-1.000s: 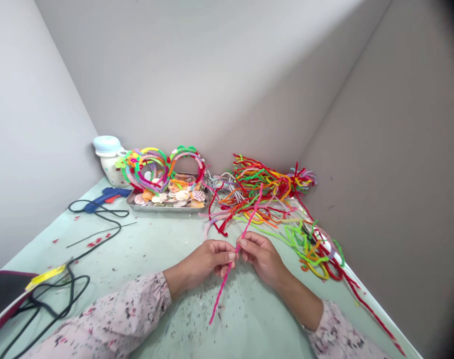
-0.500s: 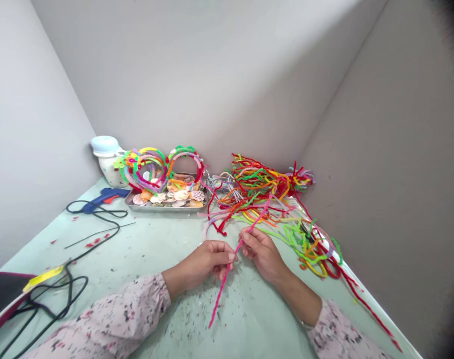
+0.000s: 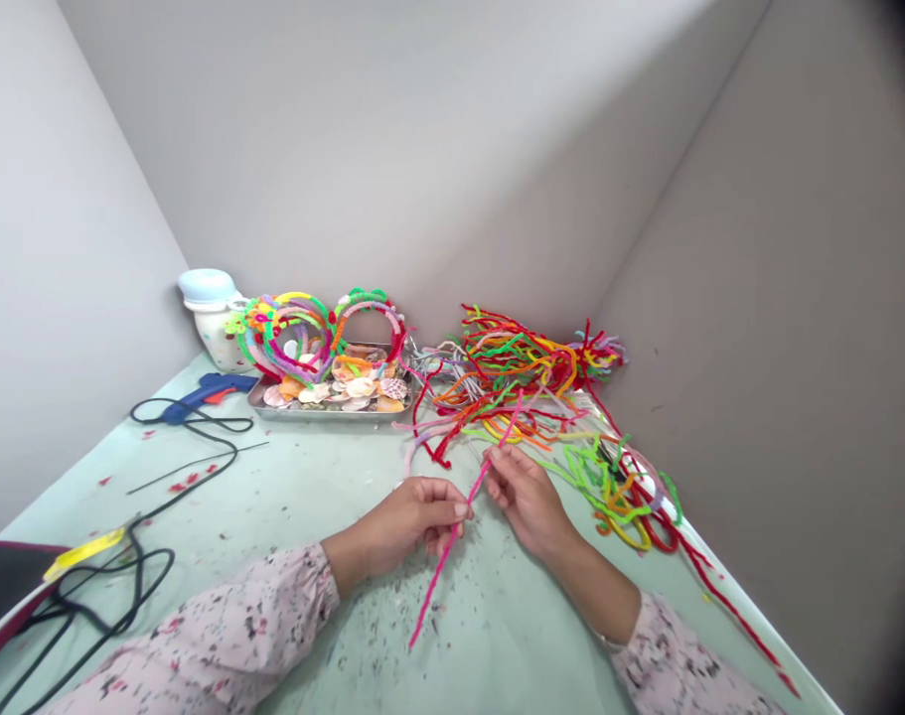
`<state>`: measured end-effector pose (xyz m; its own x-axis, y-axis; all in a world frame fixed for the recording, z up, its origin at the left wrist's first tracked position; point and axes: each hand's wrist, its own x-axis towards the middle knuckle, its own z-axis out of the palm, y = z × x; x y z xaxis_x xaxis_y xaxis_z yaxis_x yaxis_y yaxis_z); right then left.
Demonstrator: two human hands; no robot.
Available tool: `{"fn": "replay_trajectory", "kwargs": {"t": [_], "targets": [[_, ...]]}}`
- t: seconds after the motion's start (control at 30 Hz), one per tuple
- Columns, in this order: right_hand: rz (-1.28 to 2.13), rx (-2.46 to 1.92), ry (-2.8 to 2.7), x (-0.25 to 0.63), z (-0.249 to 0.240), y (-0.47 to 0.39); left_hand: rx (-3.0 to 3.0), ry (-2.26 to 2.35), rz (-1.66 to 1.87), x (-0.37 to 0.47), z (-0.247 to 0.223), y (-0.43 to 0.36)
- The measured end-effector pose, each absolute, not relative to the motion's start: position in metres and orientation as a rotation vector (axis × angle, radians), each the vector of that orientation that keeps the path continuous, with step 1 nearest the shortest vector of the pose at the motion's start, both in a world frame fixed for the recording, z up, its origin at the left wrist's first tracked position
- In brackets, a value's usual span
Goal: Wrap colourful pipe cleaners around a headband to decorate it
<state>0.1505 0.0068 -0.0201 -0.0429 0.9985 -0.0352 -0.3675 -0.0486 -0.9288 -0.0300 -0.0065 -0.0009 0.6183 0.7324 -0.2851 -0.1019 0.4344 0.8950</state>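
A bright pink pipe cleaner (image 3: 432,591) runs slantwise through both hands over the table, its lower end towards me and its upper end pointing at the back. My left hand (image 3: 411,521) pinches it near the middle between thumb and fingers. Higher up the same strand, my right hand (image 3: 527,501) is closed on it with thumb and fingertips. Beyond the right hand lies a tangled pile of coloured pipe cleaners (image 3: 519,348), mostly red, orange, yellow and green, overlapped in view by the pink tip.
A metal tray (image 3: 325,415) of seashells (image 3: 359,387) stands at the back, with pipe-cleaner-wrapped hoops (image 3: 370,298) on it. Left of it are a white jar (image 3: 218,328) with a blue lid and a blue glue gun (image 3: 199,395). Black cord (image 3: 232,457) loops across the left side.
My right hand has shifted slightly up along the pink pipe cleaner, and the strand's upper end has swung to the left. The left hand stays nearly in place.
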Motion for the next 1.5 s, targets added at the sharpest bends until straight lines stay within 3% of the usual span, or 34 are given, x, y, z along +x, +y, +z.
{"fn": "replay_trajectory", "kwargs": {"t": [0.5,0.93,1.23,1.5], "targets": [[1.542,-0.746,-0.762,0.156,-0.016,0.010,1.057,0.694,0.549,-0.033,-0.004,-0.004],[1.657,-0.862,-1.053,0.148,-0.014,-0.002,1.056,0.705,0.583,-0.029,0.001,-0.007],[1.336,-0.906,-0.811,0.158,-0.015,0.013,1.057,0.764,0.568,-0.029,-0.001,-0.007],[1.272,-0.898,-0.755,0.162,-0.014,0.018,1.070,0.772,0.532,-0.029,0.001,-0.007]]}}
